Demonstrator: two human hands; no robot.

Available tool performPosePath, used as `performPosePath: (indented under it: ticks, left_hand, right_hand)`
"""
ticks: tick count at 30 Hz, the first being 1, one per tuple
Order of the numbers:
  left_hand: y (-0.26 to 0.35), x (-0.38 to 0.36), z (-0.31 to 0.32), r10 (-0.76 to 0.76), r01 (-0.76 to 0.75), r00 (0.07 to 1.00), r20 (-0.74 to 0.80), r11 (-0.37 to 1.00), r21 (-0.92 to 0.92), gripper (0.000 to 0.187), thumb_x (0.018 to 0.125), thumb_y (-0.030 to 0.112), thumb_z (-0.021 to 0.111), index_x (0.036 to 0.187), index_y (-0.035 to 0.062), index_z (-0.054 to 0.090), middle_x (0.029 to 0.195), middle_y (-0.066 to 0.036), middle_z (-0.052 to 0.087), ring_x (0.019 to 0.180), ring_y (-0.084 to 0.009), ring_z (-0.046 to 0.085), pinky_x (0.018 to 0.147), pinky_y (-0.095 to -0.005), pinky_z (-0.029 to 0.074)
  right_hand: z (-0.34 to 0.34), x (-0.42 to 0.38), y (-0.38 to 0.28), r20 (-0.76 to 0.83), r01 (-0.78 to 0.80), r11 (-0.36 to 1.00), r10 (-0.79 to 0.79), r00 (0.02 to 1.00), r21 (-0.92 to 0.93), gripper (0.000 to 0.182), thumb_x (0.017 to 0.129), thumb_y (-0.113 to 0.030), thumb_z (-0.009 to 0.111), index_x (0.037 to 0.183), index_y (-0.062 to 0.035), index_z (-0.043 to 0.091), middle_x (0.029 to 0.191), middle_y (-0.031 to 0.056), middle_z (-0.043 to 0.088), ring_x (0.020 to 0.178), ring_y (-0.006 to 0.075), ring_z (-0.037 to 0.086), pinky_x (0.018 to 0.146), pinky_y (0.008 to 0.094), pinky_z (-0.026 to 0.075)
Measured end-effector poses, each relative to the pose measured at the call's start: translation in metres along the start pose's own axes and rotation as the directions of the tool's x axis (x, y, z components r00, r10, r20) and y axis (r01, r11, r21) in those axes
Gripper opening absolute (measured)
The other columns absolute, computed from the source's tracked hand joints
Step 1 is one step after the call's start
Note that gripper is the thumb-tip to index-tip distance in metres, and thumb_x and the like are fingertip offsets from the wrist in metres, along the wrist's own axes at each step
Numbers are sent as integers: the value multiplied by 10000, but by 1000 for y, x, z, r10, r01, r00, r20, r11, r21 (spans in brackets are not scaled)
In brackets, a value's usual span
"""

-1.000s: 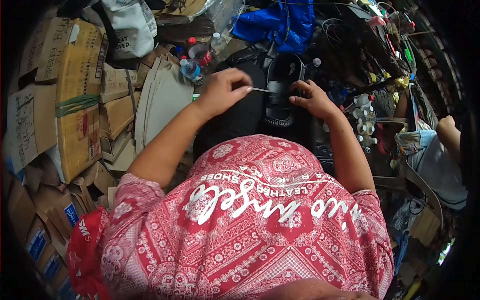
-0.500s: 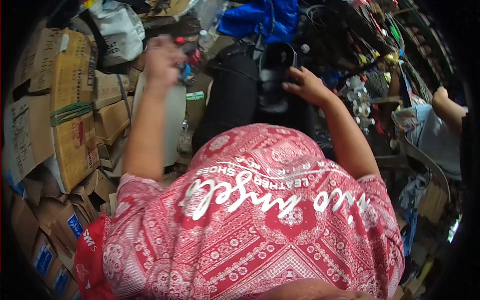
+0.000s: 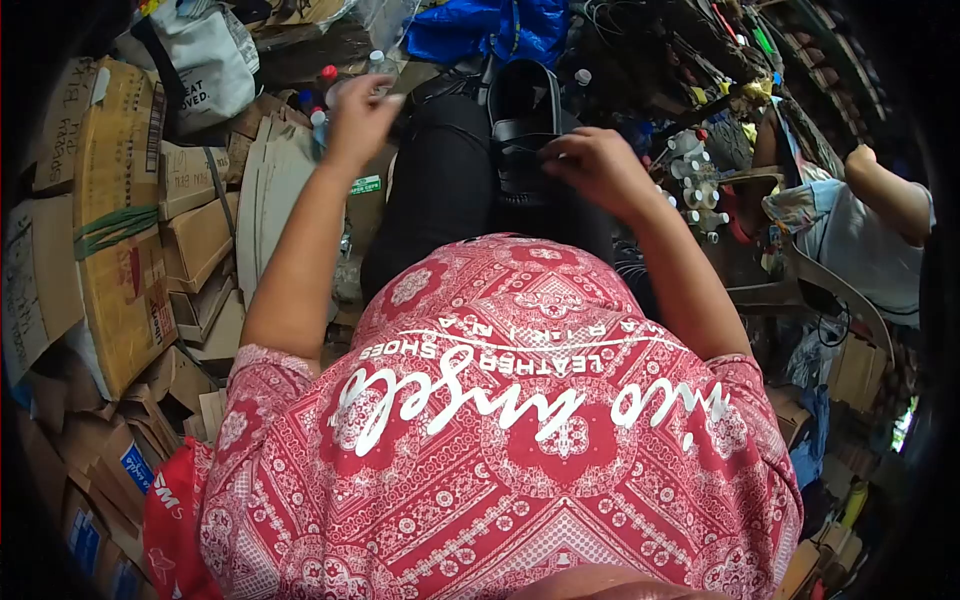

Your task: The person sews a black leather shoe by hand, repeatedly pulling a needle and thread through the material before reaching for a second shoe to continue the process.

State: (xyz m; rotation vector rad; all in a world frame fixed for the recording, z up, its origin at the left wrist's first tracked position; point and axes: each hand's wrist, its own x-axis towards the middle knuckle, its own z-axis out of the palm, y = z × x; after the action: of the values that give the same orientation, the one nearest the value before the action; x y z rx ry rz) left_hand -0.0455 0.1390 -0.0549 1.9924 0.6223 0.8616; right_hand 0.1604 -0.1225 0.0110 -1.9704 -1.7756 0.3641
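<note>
A black shoe point(image 3: 525, 105) lies across my lap, its opening facing away from me and its strapped front nearer my belly. My right hand point(image 3: 600, 170) is at the shoe's right side, thumb and fingers pinched together over the upper. A thin dark line shows by those fingertips; what they hold is too small to make out. My left hand point(image 3: 362, 118) hovers left of the shoe, above the black-clad leg point(image 3: 440, 185). Its fingers are partly stretched and apart, and I see nothing in them.
Flattened cardboard boxes point(image 3: 120, 230) are stacked at left, with a white bag point(image 3: 205, 65) beyond. A blue bag point(image 3: 490, 30) lies ahead. Clear bottles point(image 3: 700, 185) stand at right. Another person's arm point(image 3: 885, 195) is at the far right.
My left hand, blurred before, has moved right toward the shoe. My right hand remains at the shoe, with its fingers now more closely pinched. The whole view has shifted slightly.
</note>
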Motion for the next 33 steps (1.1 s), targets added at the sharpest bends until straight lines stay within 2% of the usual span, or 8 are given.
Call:
performPosePath:
  ticks: [3,7,10,13,17,21,23,33]
  left_hand:
    - [61,4,56,105,-106,941,322,994,-15,317,806,169,669,1088,26,638,1104,-115,623,929,-203,633,834,-316,496]
    - [64,14,129,37,-116,883,467,983,140,604,761,371,721,1238,45,545,1087,-186,626,975,-247,617,859,-341,474]
    - [61,15,140,-59,63,813,580,998,14,598,759,413,711,1221,62,567,1033,-177,628,970,-282,600,875,-360,458]
    - [67,15,131,92,-222,804,588,963,153,496,758,433,705,1064,48,643,968,-155,623,904,-289,600,834,-359,462]
    - [63,19,135,-72,-35,759,647,988,151,436,769,410,704,748,-17,616,823,-132,585,767,-229,571,713,-339,453]
    - [51,18,140,-47,63,764,643,998,-2,348,814,347,694,752,10,636,724,-53,571,707,-108,519,668,-275,426]
    - [43,21,140,-37,350,626,779,906,-239,345,826,373,695,791,30,674,741,11,600,697,-67,507,667,-244,417]
    - [67,11,129,-102,54,650,753,995,87,418,795,399,724,943,10,699,731,10,588,747,-89,559,768,-234,441]
  right_hand:
    - [15,8,-13,199,65,911,19,980,-408,195,763,-258,671,895,-114,689,838,127,659,814,307,640,696,400,503]
    - [17,10,-11,161,-20,928,86,983,-371,221,780,-294,669,883,-100,685,813,129,661,829,310,637,746,404,485]
    - [12,-2,-20,195,-267,960,246,950,90,264,809,-324,681,857,-65,671,832,128,624,848,269,615,797,375,455]
    - [7,-21,-22,288,-287,850,169,943,442,233,832,-252,698,811,-35,615,891,54,531,860,136,518,776,274,402]
    - [-18,-37,-46,104,-171,485,161,981,858,208,873,-221,657,922,-22,624,996,38,505,971,117,483,852,265,395]
    - [-31,-47,-34,-49,-44,524,161,986,850,253,941,-270,541,970,-25,597,834,34,577,909,137,535,853,278,407]
    - [-38,-52,-19,-244,200,262,147,958,944,217,955,-233,500,1011,-33,562,861,50,578,905,170,548,855,305,404]
    - [-92,-69,-7,-461,467,-7,145,875,884,373,988,-249,416,1307,-62,463,918,18,600,919,192,534,983,436,357]
